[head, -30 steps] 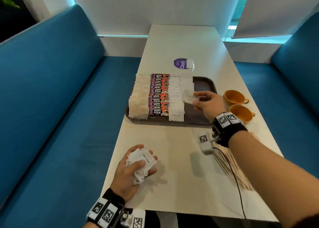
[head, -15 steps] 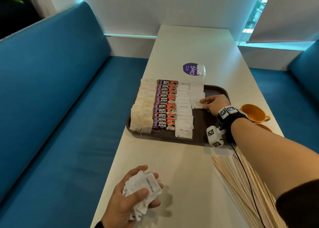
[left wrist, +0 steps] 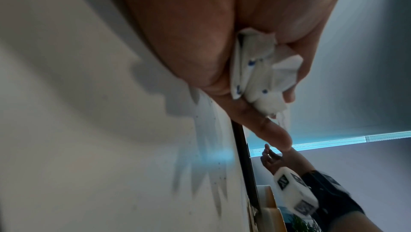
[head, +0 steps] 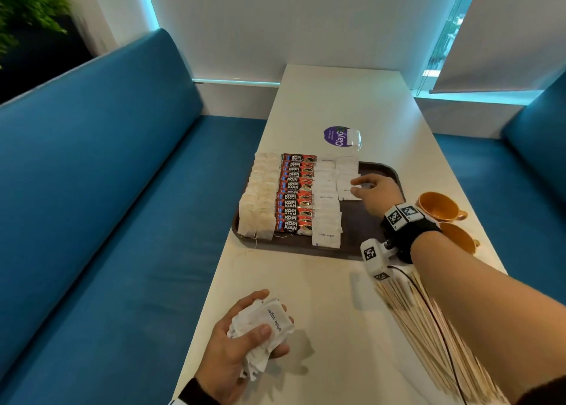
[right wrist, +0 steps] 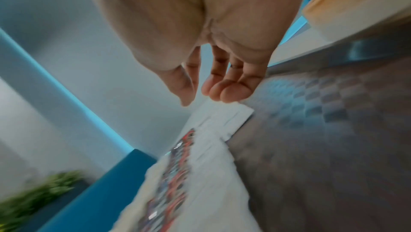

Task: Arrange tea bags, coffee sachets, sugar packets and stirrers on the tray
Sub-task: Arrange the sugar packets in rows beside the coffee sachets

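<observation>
Both hands differ: left hand (head: 242, 340) clutches sugar packets (head: 263, 328), right hand (head: 375, 191) fingers relaxed.

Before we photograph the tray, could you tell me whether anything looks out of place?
The second sugar column stops halfway down the tray; the left hand grips a crumpled bunch of packets. The stirrers lie off the tray on the table.
</observation>
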Demonstrator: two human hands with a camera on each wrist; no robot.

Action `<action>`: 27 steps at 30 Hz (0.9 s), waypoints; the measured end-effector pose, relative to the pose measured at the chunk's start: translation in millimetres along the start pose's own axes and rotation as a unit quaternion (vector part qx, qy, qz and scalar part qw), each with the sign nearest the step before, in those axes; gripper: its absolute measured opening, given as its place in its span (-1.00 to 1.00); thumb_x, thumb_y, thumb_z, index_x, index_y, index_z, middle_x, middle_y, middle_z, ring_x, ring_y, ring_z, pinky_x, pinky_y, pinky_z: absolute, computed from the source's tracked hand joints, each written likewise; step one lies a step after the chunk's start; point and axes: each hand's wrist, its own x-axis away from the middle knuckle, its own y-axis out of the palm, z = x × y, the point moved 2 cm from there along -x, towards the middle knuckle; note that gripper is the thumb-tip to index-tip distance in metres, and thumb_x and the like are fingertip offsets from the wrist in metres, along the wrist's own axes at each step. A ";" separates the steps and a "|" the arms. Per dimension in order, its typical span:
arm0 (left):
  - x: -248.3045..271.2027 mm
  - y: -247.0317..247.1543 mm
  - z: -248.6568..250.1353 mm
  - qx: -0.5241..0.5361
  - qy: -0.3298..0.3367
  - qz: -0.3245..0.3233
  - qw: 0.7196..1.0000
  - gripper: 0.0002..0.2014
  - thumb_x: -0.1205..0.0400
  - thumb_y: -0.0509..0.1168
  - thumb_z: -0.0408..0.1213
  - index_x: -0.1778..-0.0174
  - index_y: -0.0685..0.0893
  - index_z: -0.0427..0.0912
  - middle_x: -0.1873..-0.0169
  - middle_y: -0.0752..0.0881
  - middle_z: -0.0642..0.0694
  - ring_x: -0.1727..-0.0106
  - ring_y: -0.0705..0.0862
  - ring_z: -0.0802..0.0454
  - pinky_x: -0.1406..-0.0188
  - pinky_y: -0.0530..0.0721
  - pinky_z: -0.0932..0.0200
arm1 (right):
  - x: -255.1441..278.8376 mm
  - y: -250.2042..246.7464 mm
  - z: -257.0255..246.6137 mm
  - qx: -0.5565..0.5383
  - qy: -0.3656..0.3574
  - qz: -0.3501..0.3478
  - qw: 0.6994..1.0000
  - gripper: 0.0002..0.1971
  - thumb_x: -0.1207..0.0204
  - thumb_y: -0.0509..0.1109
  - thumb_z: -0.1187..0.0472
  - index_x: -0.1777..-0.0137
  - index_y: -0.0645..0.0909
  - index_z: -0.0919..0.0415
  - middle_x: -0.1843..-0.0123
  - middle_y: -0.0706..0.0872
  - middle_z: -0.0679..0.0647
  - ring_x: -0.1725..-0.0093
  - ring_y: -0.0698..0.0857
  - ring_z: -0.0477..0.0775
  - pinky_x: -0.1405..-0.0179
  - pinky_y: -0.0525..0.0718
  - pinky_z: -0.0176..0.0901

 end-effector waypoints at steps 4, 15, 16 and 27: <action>0.8 1.0 0.0 -0.027 0.016 0.021 0.999 -0.35 -0.24 0.66 -0.34 -0.31 0.75 -0.20 -0.12 0.76 -0.35 -0.04 0.75 -0.40 0.09 0.79 -0.28 | 86.8 21.8 -10.7 -0.057 -0.037 -0.080 0.994 -0.93 -0.57 0.55 0.20 0.02 0.82 0.00 0.23 0.73 0.04 0.33 0.65 -0.04 0.26 0.74 -0.13; 2.2 3.3 -3.9 -0.060 0.046 0.031 0.997 -0.45 -0.36 0.64 -0.49 -0.26 0.65 -0.35 -0.13 0.75 -0.54 0.06 0.78 -0.40 0.24 0.82 -0.08 | 262.6 65.7 20.3 -0.193 0.019 -0.225 0.955 -0.80 -0.56 0.58 0.23 -0.14 0.76 0.22 0.09 0.84 0.30 0.27 0.80 0.06 0.22 0.83 -0.07; 2.3 3.9 -3.8 -0.059 0.050 0.035 0.996 -0.49 -0.40 0.61 -0.54 -0.26 0.64 -0.37 -0.10 0.76 -0.53 0.09 0.78 -0.36 0.28 0.81 -0.05 | 267.0 66.1 21.6 -0.210 0.026 -0.217 0.953 -0.81 -0.56 0.58 0.28 -0.14 0.76 0.27 0.12 0.84 0.29 0.28 0.79 0.08 0.21 0.83 -0.06; 4.1 8.4 -5.7 -0.021 0.037 0.008 0.999 -0.29 -0.26 0.77 -0.11 -0.22 0.65 -0.35 0.21 0.64 -0.39 0.24 0.70 -0.24 0.25 0.80 -0.09 | 281.4 65.6 34.0 -0.359 0.128 -0.109 0.918 -0.93 -0.55 0.51 0.42 0.02 0.69 0.41 0.13 0.81 0.31 0.23 0.77 0.18 0.22 0.79 -0.01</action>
